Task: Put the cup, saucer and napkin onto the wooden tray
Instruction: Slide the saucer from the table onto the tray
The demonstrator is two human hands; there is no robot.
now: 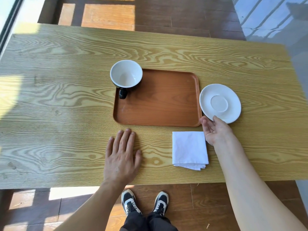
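The wooden tray (160, 107) lies in the middle of the table. A cup (126, 75), white inside and black outside, stands in the tray's far left corner with its handle towards me. The white saucer (220, 102) is just right of the tray, tilted, its near edge held by my right hand (215, 129), thumb on top and fingers underneath. A folded white napkin (189, 150) lies on the table in front of the tray's right corner, beside my right wrist. My left hand (122, 155) rests flat on the table, fingers apart, just in front of the tray.
The table (58, 105) has light wood grain; its near edge runs above my shoes. A dark wooden floor surrounds it, and a window frame runs along the far left.
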